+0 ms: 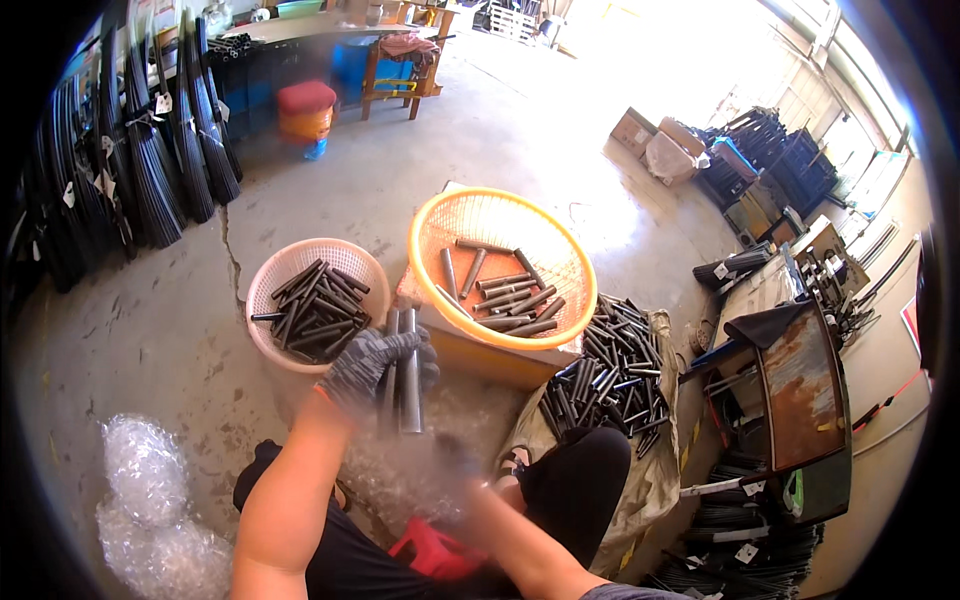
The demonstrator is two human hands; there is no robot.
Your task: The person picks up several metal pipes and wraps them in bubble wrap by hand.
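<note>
My left hand (pixel 362 368), in a grey knit glove, is closed around two short dark metal tubes (pixel 411 392) held upright. Below them my right hand (pixel 458 462) is smeared by motion, so its fingers and anything in them cannot be made out. Just beyond the left hand, a pale pink basket (pixel 262 300) holds a heap of dark tubes (pixel 325 312). To its right an orange basket (pixel 582 268) rests on a cardboard box (pixel 480 362), with several tubes (pixel 505 290) spread over its bottom.
Many short tubes (pixel 610 385) lie piled on a woven sack (pixel 655 490) at right. Clear plastic bags (pixel 150 480) sit at left. Between my legs is a red object (pixel 437 552). Bundled long black rods (pixel 165 180) stand far left, near a red-topped stool (pixel 307 108).
</note>
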